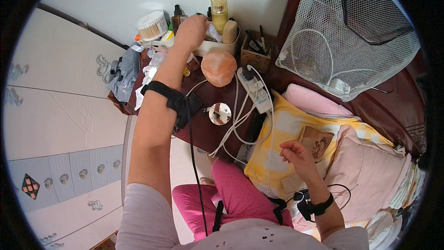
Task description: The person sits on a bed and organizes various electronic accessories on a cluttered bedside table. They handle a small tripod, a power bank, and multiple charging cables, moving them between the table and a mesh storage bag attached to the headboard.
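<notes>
My left hand [193, 32] reaches over a white plastic organizer [218, 48] at the wall side of a dark red tabletop. Its fingers are bent down at the bin, and what they touch is hidden behind the hand. Close to it stand a yellow glass bottle [219, 15], a dark pump bottle [177, 19], a crumpled white packet [213, 33] and a tub of cotton swabs [152, 26]. My right hand [296, 154] hovers, fingers curled, above the yellow checked bedding [260, 159]; whether it holds anything cannot be told. An orange salt lamp [219, 68] sits below the organizer.
A white power strip [255, 90] with tangled white cables lies on the right of the tabletop, beside a round mirror [220, 114]. A woven box [256, 57] holds pens. A white mesh basket [347, 52] stands upper right. Pink pillows [367, 173] lie on the bed; cabinets [66, 118] line the left.
</notes>
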Available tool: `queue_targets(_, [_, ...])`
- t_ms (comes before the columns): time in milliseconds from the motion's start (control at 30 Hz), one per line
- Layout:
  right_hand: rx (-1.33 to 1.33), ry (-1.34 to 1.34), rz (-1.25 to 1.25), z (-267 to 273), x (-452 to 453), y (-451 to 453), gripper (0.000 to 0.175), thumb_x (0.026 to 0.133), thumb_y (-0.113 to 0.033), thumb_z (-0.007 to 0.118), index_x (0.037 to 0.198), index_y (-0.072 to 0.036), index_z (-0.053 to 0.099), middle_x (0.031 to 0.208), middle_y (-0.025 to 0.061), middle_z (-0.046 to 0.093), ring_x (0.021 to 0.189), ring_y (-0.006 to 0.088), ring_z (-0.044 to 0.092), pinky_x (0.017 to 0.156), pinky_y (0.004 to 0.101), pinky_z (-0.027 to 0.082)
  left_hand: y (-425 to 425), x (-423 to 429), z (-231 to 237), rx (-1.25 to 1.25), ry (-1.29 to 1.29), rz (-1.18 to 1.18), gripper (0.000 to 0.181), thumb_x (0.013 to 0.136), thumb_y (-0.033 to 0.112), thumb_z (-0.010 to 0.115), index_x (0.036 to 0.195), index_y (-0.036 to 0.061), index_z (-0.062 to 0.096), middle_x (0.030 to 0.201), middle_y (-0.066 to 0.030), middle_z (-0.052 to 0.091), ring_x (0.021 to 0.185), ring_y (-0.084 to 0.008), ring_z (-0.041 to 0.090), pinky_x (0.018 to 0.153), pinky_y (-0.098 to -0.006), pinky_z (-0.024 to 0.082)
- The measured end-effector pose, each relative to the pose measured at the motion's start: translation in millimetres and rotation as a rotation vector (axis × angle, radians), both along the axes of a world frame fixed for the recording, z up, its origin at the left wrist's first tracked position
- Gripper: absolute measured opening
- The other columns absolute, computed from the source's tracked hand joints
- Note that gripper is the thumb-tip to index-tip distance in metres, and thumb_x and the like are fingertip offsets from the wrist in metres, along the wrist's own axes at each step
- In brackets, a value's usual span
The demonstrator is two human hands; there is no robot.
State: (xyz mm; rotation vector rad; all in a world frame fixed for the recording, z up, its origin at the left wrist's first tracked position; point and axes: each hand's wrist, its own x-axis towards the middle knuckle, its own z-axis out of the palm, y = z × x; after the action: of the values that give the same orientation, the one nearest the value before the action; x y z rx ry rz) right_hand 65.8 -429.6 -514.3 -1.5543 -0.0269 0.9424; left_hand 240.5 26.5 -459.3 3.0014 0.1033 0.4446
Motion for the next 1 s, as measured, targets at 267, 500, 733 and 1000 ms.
queue_targets(267, [-0.026, -0.017, 0.001, -4, 6, 6, 0.021, 0.097, -0.011, 0.058, 0.115, -0.002, 0.063, 0.092, 0.0036, 0.066, 0.08, 0.0103, 0.058, 0.075, 0.0246, 0.048, 63, -26, 16, -0.056, -0.045, 0.225, 0.03, 0.094, 0.027, 0.055, 0.096, 0.0018, 0.07, 0.095, -0.0211, 0.069, 0.09, -0.0408, 0.065, 0.081, -0.0482, 0.05])
queue_targets(500, [0.022, -0.004, 0.031, -11, 6, 19, 0.019, 0.097, -0.014, 0.058, 0.113, -0.004, 0.063, 0.09, 0.002, 0.066, 0.076, 0.0078, 0.057, 0.07, 0.022, 0.044, 75, -33, 6, 0.001, -0.073, 0.168, 0.027, 0.094, 0.024, 0.055, 0.101, 0.0029, 0.07, 0.097, -0.0197, 0.069, 0.091, -0.0405, 0.065, 0.083, -0.0468, 0.051])
queue_targets(733, [-0.037, 0.005, 0.004, -15, 2, 16, 0.019, 0.097, -0.015, 0.059, 0.113, -0.004, 0.063, 0.09, 0.0016, 0.066, 0.077, 0.0084, 0.057, 0.071, 0.0226, 0.045, 72, -23, 9, 0.128, -0.111, -0.102, 0.018, 0.092, 0.011, 0.054, 0.1, 0.0062, 0.069, 0.096, -0.0145, 0.064, 0.097, -0.0349, 0.06, 0.084, -0.0448, 0.049])
queue_targets(1000, [-0.063, -0.013, 0.002, -22, -7, 15, 0.019, 0.097, -0.014, 0.058, 0.113, -0.005, 0.063, 0.09, 0.0014, 0.064, 0.078, 0.0096, 0.057, 0.073, 0.0237, 0.046, 80, -23, -23, -0.002, 0.003, -0.079, 0.023, 0.091, 0.011, 0.054, 0.109, 0.006, 0.068, 0.103, -0.0181, 0.068, 0.096, -0.0381, 0.064, 0.084, -0.0474, 0.05])
